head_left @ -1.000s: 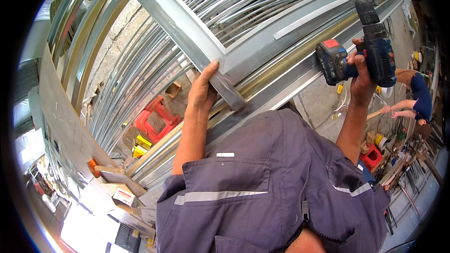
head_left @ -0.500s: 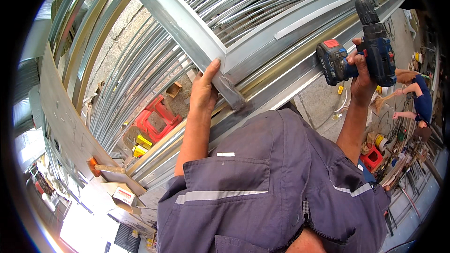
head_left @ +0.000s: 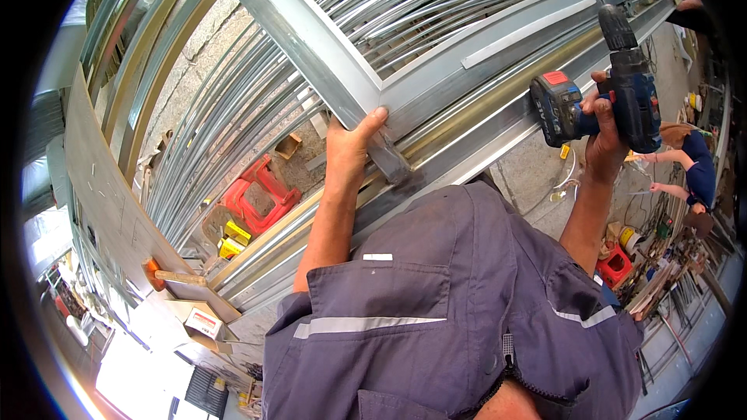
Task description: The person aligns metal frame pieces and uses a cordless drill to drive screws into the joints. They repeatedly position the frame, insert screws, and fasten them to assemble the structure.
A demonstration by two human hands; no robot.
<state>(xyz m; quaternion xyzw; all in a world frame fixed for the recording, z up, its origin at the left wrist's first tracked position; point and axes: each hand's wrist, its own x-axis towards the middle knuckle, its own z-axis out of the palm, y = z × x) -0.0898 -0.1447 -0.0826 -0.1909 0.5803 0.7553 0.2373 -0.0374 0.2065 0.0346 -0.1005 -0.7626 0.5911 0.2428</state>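
Note:
My left hand (head_left: 348, 148) is closed around the corner end of a grey metal frame (head_left: 311, 43), with the thumb on its upper face. A second bar (head_left: 436, 87) of the frame meets it at this corner and runs off to the far right. Beneath lie long metal profiles (head_left: 498, 128), one of them brass-coloured. In my right hand (head_left: 607, 140), raised to the right of the frame, is a dark blue cordless drill (head_left: 640, 101). Its long thin bit points up and away, clear of the frame corner. The drill's battery (head_left: 554, 109) has a red patch.
Bundled thin metal rods (head_left: 233, 120) lie beyond the frame. Below them are a red plastic stool (head_left: 264, 194) and yellow packages (head_left: 233, 239). At left, a hammer (head_left: 175, 276) rests on a board beside a cardboard box (head_left: 204, 325). Another person (head_left: 696, 167) works at the far right.
My left hand has shifted slightly right along with the frame corner, its thumb now lying more sideways. The drill has moved a little right and down in the picture.

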